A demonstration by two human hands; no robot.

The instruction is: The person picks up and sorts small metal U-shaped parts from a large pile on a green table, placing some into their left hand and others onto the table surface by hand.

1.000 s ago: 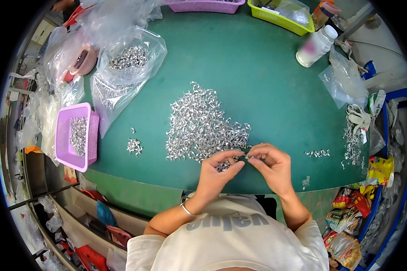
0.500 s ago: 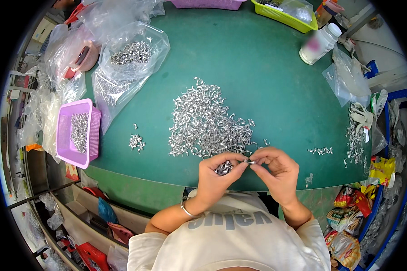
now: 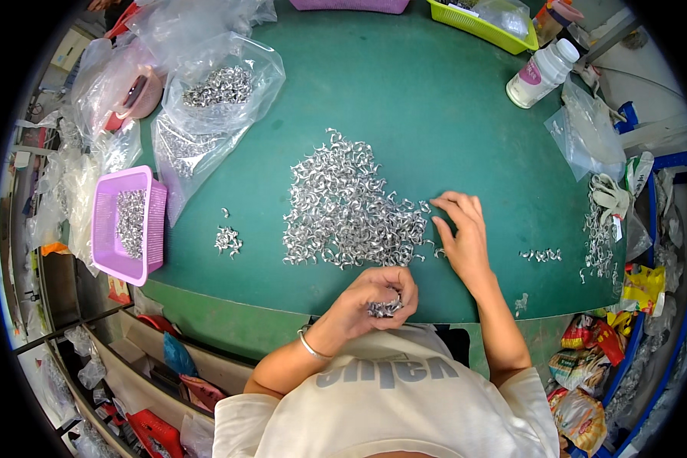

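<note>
Green matting is covering the workbench [image 3: 450, 114], with a pink basket [image 3: 122, 225] and clear bags [image 3: 206, 107] lying at its left side. Seen from the head camera, the left hand [image 3: 378, 299] is cupping a clutch of small metal clips [image 3: 384, 308] near the body, while the right hand [image 3: 459, 233] is reaching with loosely spread, empty fingers into the edge of the big clip pile [image 3: 343, 206]; picking one clip at a time probably works best.

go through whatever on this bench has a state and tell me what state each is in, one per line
left hand: cupped shut around a bunch of small silver metal clips
right hand: fingers spread, touching the big pile of silver clips
white plastic bottle: capped, lying tilted
pink plastic basket: partly filled with clips
clear plastic bag: open, clips inside
</note>
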